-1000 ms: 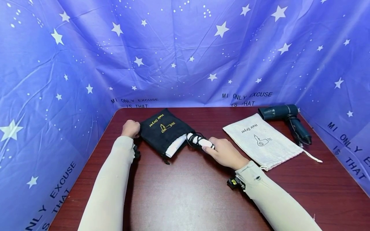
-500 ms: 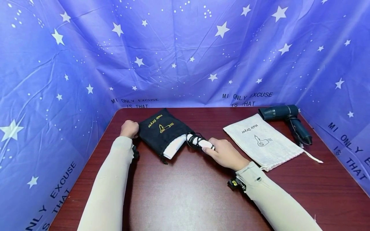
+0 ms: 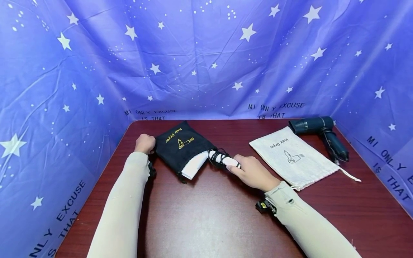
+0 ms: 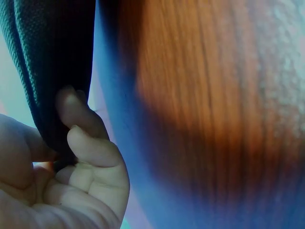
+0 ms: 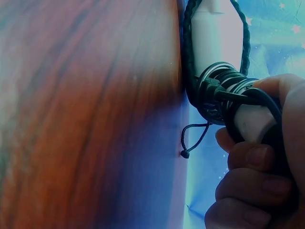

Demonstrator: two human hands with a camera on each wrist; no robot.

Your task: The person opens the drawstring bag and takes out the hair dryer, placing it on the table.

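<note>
A white hair dryer (image 3: 195,167) lies partly inside a black drawstring bag (image 3: 175,150) printed in yellow. Its nozzle end and cord-wrapped handle stick out of the bag's mouth; the rest is hidden by the cloth. My right hand (image 3: 255,172) grips that handle, and the right wrist view shows fingers curled round it beside the coiled black cord (image 5: 224,88). At the bag's far-left corner, my left hand (image 3: 145,144) pinches the cloth. The left wrist view shows the dark fabric (image 4: 57,52) between thumb and curled fingers.
To the right, a cream drawstring bag (image 3: 292,159) lies flat on the reddish-brown table (image 3: 206,218). A dark green hair dryer (image 3: 311,125) with its cord round the handle rests behind it, near the back-right corner. Blue star-patterned cloth (image 3: 200,53) encloses the back and sides.
The black bag has shifted slightly left with my left hand, and a bit more of the white nozzle end shows. My right hand has moved very slightly right, still gripping the handle.
</note>
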